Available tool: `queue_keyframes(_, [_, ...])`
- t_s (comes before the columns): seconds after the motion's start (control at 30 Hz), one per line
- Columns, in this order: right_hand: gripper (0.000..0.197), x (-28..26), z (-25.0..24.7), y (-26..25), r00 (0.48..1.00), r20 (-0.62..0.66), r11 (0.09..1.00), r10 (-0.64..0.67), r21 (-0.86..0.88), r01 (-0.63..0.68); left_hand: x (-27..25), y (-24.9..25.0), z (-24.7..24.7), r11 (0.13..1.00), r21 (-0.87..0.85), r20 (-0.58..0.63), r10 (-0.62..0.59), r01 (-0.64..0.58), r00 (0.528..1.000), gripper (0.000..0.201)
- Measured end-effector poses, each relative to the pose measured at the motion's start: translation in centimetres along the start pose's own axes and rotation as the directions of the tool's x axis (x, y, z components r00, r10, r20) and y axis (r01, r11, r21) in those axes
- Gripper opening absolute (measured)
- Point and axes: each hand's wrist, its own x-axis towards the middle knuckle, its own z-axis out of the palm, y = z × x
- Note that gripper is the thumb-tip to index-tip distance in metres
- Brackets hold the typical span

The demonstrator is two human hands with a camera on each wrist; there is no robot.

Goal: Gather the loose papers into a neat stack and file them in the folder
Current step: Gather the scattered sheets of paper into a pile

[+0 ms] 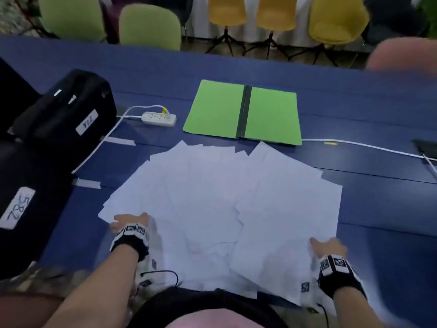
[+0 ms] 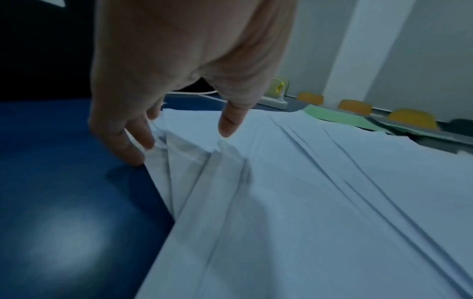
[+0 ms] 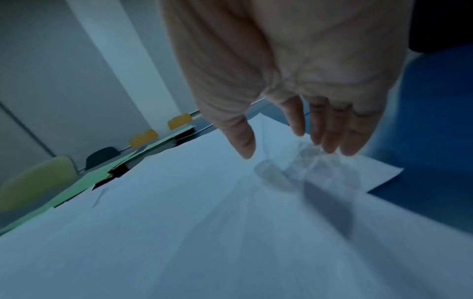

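Gathering stage: just beginning, by the look of it; the papers (image 1: 220,197) lie fanned out in a wide overlapping spread on the blue table (image 1: 378,209), none squared into a stack.
Left hand: the left hand (image 1: 128,221) is at the left edge of the spread. In the left wrist view its fingertips (image 2: 133,153) reach down to the table at the paper edge, where a few sheets are rucked up; the thumb hangs apart above the sheets. Fingers are fairly straight and close round nothing.
Right hand: the right hand (image 1: 327,246) is over the near right part of the spread, fingers extended and relaxed. It is blurred, so whether it touches the paper cannot be told.
Folder: the green folder (image 1: 243,112) lies open and flat on the far side of the papers, just beyond them, with nothing inside.
Done: the folder is open and ready.
Left: sweeping the sheets together, squaring the edges, laying the stack in the folder, probably closing it.
Nearby: a white power strip (image 1: 159,118) with its cable, and black bags (image 1: 66,110) to the left.
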Motion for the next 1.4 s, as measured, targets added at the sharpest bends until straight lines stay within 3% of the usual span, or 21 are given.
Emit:
queue_keyframes(0.1, [0.068, -0.7, 0.3, -1.4, 0.993, -0.002, 0.992, 0.117, 0.057, -0.117, 0.3, 0.1, -0.3, 0.972, -0.226, -0.024, -0.076, 0.069, 0.997, 0.080])
queue_keyframes(0.23, [0.072, -1.1, 1.3, -2.2, 0.991, -0.008, 0.987, 0.132, 0.097, -0.131, 2.4, -0.5, 0.7, 0.867, -0.482, 0.049, -0.119, 0.128, 0.992, 0.075])
queue_keyframes(0.33, [0.078, -1.8, 2.0, -2.7, 0.997, 0.000, 0.984, 0.072, 0.166, -0.071, 3.4, -1.2, 1.3, 0.873, -0.487, -0.025, -0.034, 0.018, 0.999, 0.052])
queue_keyframes(0.43, [0.076, -1.8, 2.4, -2.4, 0.999, 0.018, 0.964, 0.034, 0.263, -0.037, 3.1, -1.7, 1.7, 0.875, -0.479, -0.108, 0.021, -0.070, 0.994, 0.009])
queue_keyframes(0.53, [0.062, -1.5, 1.9, -1.6, 1.000, 0.009, 0.951, -0.029, 0.308, 0.025, 4.7, -2.1, 1.5, 0.844, -0.522, -0.161, 0.047, -0.125, 0.986, 0.034])
queue_keyframes(0.63, [0.041, -1.4, 1.2, -0.6, 0.996, -0.064, 0.932, -0.066, 0.351, 0.085, 5.9, -2.4, 0.6, 0.882, -0.463, -0.097, 0.052, -0.091, 0.994, 0.038])
queue_keyframes(0.73, [0.031, -2.2, 1.1, -0.8, 0.994, -0.010, 0.932, -0.110, 0.347, 0.107, 6.0, -1.9, 0.8, 0.888, -0.447, -0.012, 0.111, -0.105, 0.994, 0.039])
queue_keyframes(0.8, [0.028, -2.6, 1.5, -1.4, 0.990, 0.056, 0.936, -0.129, 0.337, 0.103, 5.7, -1.1, 1.4, 0.877, -0.471, 0.033, 0.121, -0.092, 0.992, 0.034])
queue_keyframes(0.87, [0.030, -3.0, 1.9, -2.1, 0.982, 0.118, 0.937, -0.145, 0.334, 0.098, 4.8, -0.3, 1.4, 0.836, -0.544, 0.065, 0.122, -0.067, 0.990, 0.012])
queue_keyframes(0.97, [0.064, -3.2, 2.9, -2.5, 0.973, 0.183, 0.929, -0.140, 0.364, 0.065, 3.6, 0.7, 1.8, 0.793, -0.607, 0.154, 0.058, 0.048, 0.986, 0.090])
queue_keyframes(1.0, [0.077, -3.3, 3.2, -2.7, 0.972, 0.190, 0.924, -0.138, 0.377, 0.058, 3.0, 1.0, 1.9, 0.813, -0.581, 0.143, 0.066, 0.029, 0.988, 0.107])
queue_keyframes(1.07, [0.086, -3.4, 3.8, -3.1, 0.973, 0.189, 0.918, -0.135, 0.392, 0.051, 2.5, 1.4, 2.7, 0.861, -0.507, 0.110, 0.095, -0.026, 0.989, 0.118])
queue_keyframes(1.13, [0.074, -3.6, 4.0, -3.4, 0.978, 0.170, 0.911, -0.117, 0.411, 0.038, 2.1, 1.8, 3.1, 0.887, -0.457, 0.092, 0.117, -0.063, 0.989, 0.110])
queue_keyframes(1.27, [0.030, -3.3, 3.6, -3.2, 0.995, 0.062, 0.875, -0.084, 0.483, 0.044, 3.6, 1.3, 3.2, 0.892, -0.435, 0.103, 0.188, -0.125, 0.977, 0.088])
queue_keyframes(1.4, [0.024, -2.9, 2.6, -2.4, 0.998, -0.042, 0.831, -0.037, 0.553, 0.054, 4.8, -0.1, 2.1, 0.867, -0.445, 0.013, 0.258, -0.226, 0.966, 0.046])
